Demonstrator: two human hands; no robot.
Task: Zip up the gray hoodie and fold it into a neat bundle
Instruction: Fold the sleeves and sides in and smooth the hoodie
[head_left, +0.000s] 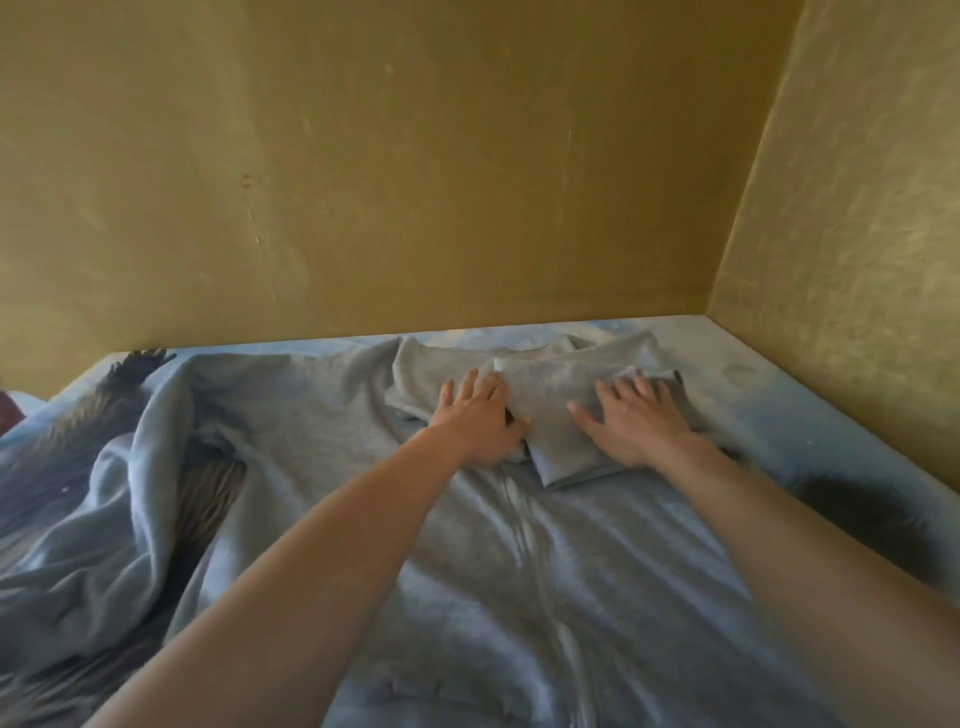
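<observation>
The gray hoodie (519, 571) lies spread flat on the bed, its zipper line running down the middle toward me. A sleeve (556, 415) is folded across the chest near the far end. My left hand (480, 418) rests flat on the fabric beside that fold, fingers spread. My right hand (636, 421) presses flat on top of the folded sleeve, fingers apart. Neither hand grips anything. The hood (467, 358) lies bunched beyond my hands, close to the wall.
The bed has a blue printed sheet (810, 415). A rumpled blue blanket (78, 519) is heaped at the left. Yellow walls (415, 182) close the bed in at the back and right.
</observation>
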